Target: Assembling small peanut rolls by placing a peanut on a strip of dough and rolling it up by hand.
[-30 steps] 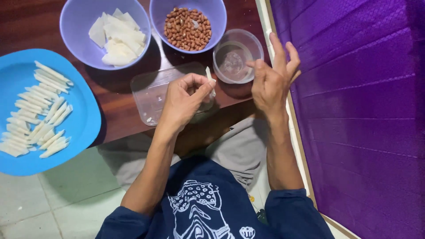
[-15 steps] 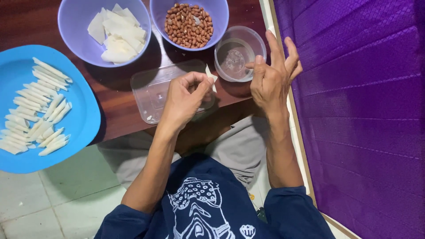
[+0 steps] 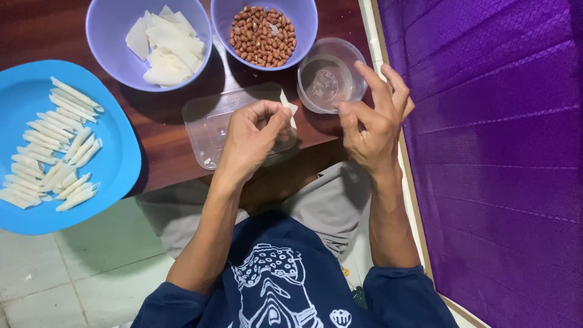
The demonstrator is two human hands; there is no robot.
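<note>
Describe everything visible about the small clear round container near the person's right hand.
The small clear round container looks like see-through plastic, a shallow tub with a rolled rim. It stands upright on the dark wooden table, beside the bowl of peanuts. A little clear liquid seems to sit in it. The right hand hovers at its near edge; whether they touch is unclear.

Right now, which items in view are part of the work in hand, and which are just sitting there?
In use:
left hand pinching a small white wrapper piece
right hand, fingers spread beside the clear round cup
clear flat lid under the left hand

Lying about, untouched:
bowl of white wrappers
bowl of peanuts
blue tray of rolled sticks
purple cloth
</note>
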